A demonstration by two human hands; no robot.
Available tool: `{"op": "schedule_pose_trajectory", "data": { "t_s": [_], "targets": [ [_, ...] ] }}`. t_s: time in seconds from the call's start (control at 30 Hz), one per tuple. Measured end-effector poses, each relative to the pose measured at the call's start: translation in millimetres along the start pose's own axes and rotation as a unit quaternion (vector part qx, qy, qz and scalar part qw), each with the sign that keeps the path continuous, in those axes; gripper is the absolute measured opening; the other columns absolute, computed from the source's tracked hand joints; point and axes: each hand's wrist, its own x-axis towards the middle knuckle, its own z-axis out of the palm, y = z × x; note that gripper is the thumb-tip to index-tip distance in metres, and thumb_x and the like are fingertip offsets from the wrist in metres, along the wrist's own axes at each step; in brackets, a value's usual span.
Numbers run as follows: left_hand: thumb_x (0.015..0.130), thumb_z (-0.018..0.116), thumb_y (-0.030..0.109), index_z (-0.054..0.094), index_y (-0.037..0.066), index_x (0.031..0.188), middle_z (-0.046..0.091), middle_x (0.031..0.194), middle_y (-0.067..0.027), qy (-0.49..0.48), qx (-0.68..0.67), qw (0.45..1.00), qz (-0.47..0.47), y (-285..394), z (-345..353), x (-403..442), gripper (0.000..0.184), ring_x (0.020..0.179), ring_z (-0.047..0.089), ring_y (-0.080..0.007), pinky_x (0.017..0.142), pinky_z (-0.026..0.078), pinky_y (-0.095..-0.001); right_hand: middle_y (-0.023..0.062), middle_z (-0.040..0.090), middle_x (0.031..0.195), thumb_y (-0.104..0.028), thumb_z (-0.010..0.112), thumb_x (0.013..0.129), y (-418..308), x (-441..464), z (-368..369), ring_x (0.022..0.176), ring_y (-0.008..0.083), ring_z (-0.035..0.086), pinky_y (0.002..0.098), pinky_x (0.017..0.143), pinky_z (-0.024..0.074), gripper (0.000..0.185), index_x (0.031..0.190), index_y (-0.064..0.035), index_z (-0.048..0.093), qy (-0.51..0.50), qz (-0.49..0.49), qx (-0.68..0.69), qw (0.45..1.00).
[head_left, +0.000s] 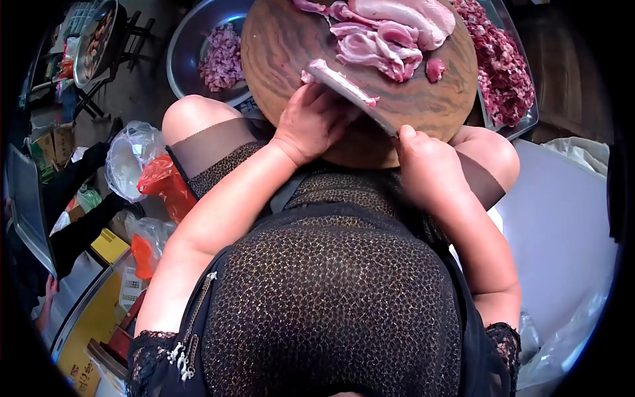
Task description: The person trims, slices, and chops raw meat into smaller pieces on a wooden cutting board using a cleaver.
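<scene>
On a round wooden board [284,46] lie several pieces of pale pink meat [390,40], with one small red piece [434,69] apart at their right. My right hand [430,159] is closed round the handle end of a cleaver [354,96], whose blade slants up and left over the board. A strip of meat [337,79] lies along the blade's upper edge. My left hand [311,122] is at the near left side of the blade, its fingers bent and partly hidden behind it; whether they grip anything is not visible.
A metal bowl [182,66] with diced meat [221,59] is left of the board. At the right is a metal tray [529,112] of chopped red meat [503,73]. Plastic bags [135,155] lie at the left. Part of another person's hand [51,286] shows at far left.
</scene>
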Motion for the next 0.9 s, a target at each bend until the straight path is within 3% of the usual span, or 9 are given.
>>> {"op": "schedule_pose_trajectory", "data": {
  "t_s": [0.07,0.2,0.33,0.47,0.53,0.63,0.67,0.83,0.9],
  "targets": [
    [0.074,0.072,0.019,0.072,0.010,0.098,0.063,0.110,-0.0078,0.020,-0.026,0.999,-0.015,1,1,2,0.026,0.106,0.058,-0.0298,0.096,0.047,-0.0453,0.0225,0.064,0.079,-0.013,0.051,0.096,1,10,-7,0.076,0.0419,0.065,0.0504,0.066,0.0521,0.015,0.091,0.0006,0.049,-0.034,0.015,0.022,0.999],
    [0.074,0.072,0.018,0.071,0.010,0.099,0.063,0.110,-0.0082,0.016,-0.063,0.998,-0.026,-3,4,-1,0.027,0.104,0.059,-0.0305,0.095,0.048,-0.0442,0.0227,0.065,0.079,-0.012,0.052,0.095,-5,33,-22,0.077,0.0426,0.065,0.0504,0.067,0.0522,0.014,0.090,0.0012,0.051,-0.045,-0.016,0.040,0.998],
    [0.074,0.068,0.016,0.069,0.013,0.102,0.062,0.102,-0.0044,0.018,-0.098,0.994,-0.037,-10,8,-3,0.028,0.097,0.058,-0.0272,0.088,0.049,-0.0397,0.0224,0.067,0.080,-0.012,0.055,0.092,-33,90,-16,0.078,0.0399,0.067,0.0478,0.069,0.0539,0.015,0.091,0.0023,0.057,0.028,-0.108,0.059,0.992],
    [0.071,0.069,0.014,0.066,0.010,0.099,0.061,0.103,-0.0047,0.025,-0.093,0.995,-0.023,-7,4,-6,0.028,0.099,0.058,-0.0283,0.089,0.049,-0.0402,0.0230,0.068,0.084,-0.021,0.058,0.092,-56,149,-25,0.083,0.0383,0.068,0.0460,0.071,0.0542,0.024,0.093,0.0016,0.066,-0.017,-0.119,0.023,0.992],
    [0.071,0.069,0.014,0.066,0.011,0.098,0.060,0.106,-0.0044,0.032,-0.089,0.996,-0.007,-8,6,-8,0.028,0.104,0.058,-0.0266,0.090,0.050,-0.0413,0.0248,0.068,0.085,-0.025,0.058,0.094,-35,162,-27,0.084,0.0391,0.068,0.0468,0.072,0.0533,0.028,0.095,0.0019,0.066,0.047,-0.121,0.070,0.989],
    [0.071,0.070,0.014,0.065,0.010,0.098,0.060,0.108,-0.0049,0.049,-0.072,0.996,0.005,-6,7,-6,0.028,0.103,0.059,-0.0261,0.089,0.051,-0.0411,0.0246,0.068,0.086,-0.028,0.058,0.094,-27,140,-25,0.083,0.0409,0.067,0.0485,0.073,0.0522,0.030,0.096,0.0011,0.065,0.173,-0.073,0.018,0.982],
    [0.071,0.070,0.015,0.066,0.010,0.098,0.061,0.108,-0.0051,0.045,-0.074,0.996,0.011,-7,5,-5,0.028,0.103,0.059,-0.0260,0.089,0.051,-0.0405,0.0216,0.069,0.084,-0.027,0.057,0.093,-27,128,-22,0.079,0.0402,0.067,0.0478,0.071,0.0535,0.027,0.092,-0.0009,0.065,0.239,-0.034,0.071,0.968],
    [0.076,0.069,0.016,0.067,0.008,0.103,0.062,0.113,-0.0076,0.024,-0.065,0.998,0.002,-5,5,-10,0.028,0.105,0.059,-0.0295,0.092,0.049,-0.0406,0.0244,0.067,0.088,-0.027,0.059,0.095,0,34,-18,0.084,0.0438,0.064,0.0507,0.072,0.0499,0.026,0.106,-0.0028,0.062,0.139,-0.007,0.106,0.985],
    [0.076,0.069,0.016,0.067,0.008,0.102,0.062,0.114,-0.0075,0.017,-0.067,0.998,-0.004,-5,5,-8,0.028,0.106,0.059,-0.0293,0.093,0.049,-0.0406,0.0203,0.067,0.079,-0.026,0.058,0.095,10,2,-10,0.076,0.0404,0.066,0.0511,0.067,0.0514,0.021,0.095,-0.0056,0.060,0.134,0.009,0.078,0.988]
  ]
}}
